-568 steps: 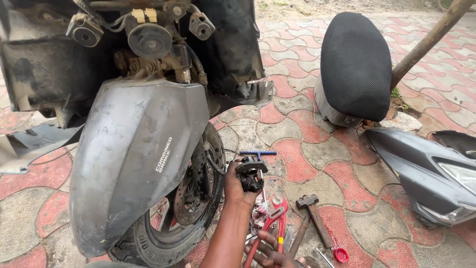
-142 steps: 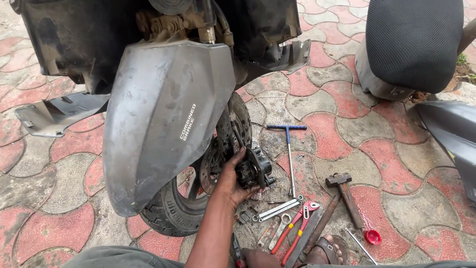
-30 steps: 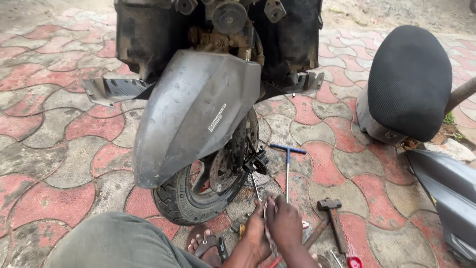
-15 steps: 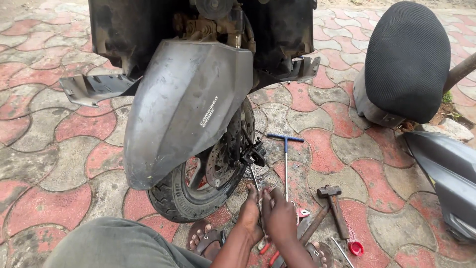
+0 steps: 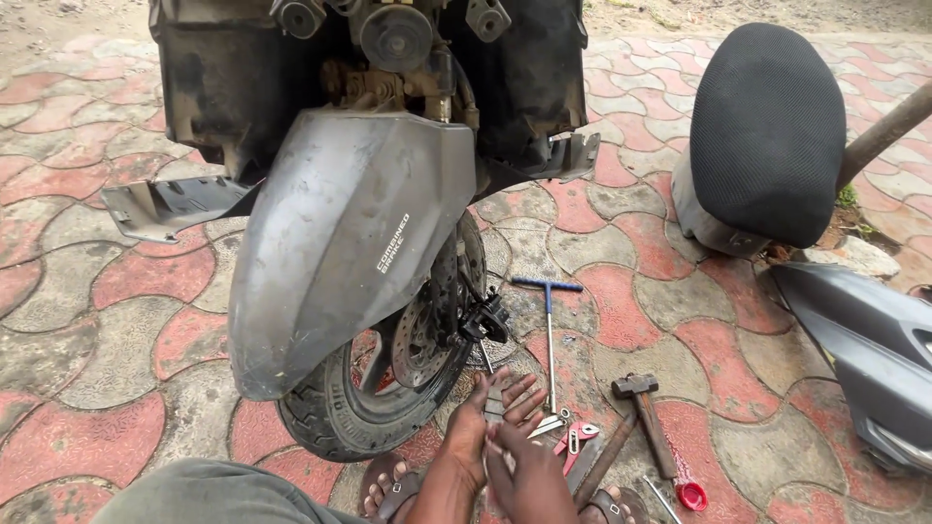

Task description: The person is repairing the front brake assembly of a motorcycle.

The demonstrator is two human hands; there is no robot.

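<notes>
Beside the front wheel (image 5: 388, 388), our hands (image 5: 505, 437) seem to pinch a small flat part (image 5: 497, 406); loosely held, it could drop among the tools (image 5: 573, 442)

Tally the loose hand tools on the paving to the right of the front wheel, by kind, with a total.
T-handle wrench: 1
Hammer: 1
Red-handled pliers: 1
Red-handled screwdriver: 1
Total: 4 that can be told apart. More metal pieces lie under the left hand and right hand; their kind is unclear.
</notes>
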